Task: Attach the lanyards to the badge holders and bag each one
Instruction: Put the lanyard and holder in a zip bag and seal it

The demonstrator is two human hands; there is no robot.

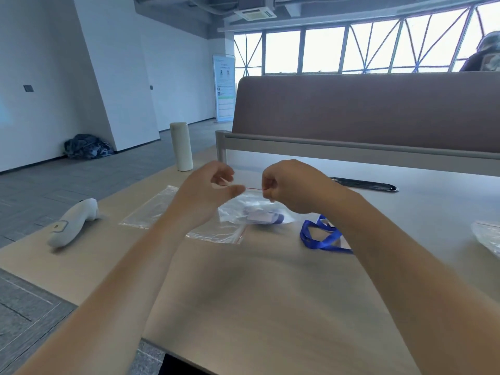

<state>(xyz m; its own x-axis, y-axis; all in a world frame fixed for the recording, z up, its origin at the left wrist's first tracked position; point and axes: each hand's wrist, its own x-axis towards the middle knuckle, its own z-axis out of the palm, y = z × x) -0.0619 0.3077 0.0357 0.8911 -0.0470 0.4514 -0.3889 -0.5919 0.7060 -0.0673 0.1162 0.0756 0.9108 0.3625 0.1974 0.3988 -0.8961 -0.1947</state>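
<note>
Both hands are raised above the table and pinch the red-lined top edge of a clear zip bag (257, 207). My left hand (213, 188) grips its left end between thumb and fingers. My right hand (289, 185) is a fist on its right end. Inside the hanging bag I see a badge holder with a blue lanyard (266, 218). A loose blue lanyard (322, 236) lies on the table under my right forearm, partly hidden. Flat clear zip bags (162, 209) lie on the table behind my left wrist.
A white handheld device (74, 224) lies at the table's left edge. A pale cylindrical bottle (181, 146) stands at the far left. A brown divider panel (365, 109) closes off the back. A black oval cable slot (365, 184) and another plastic bag (487, 236) sit at right.
</note>
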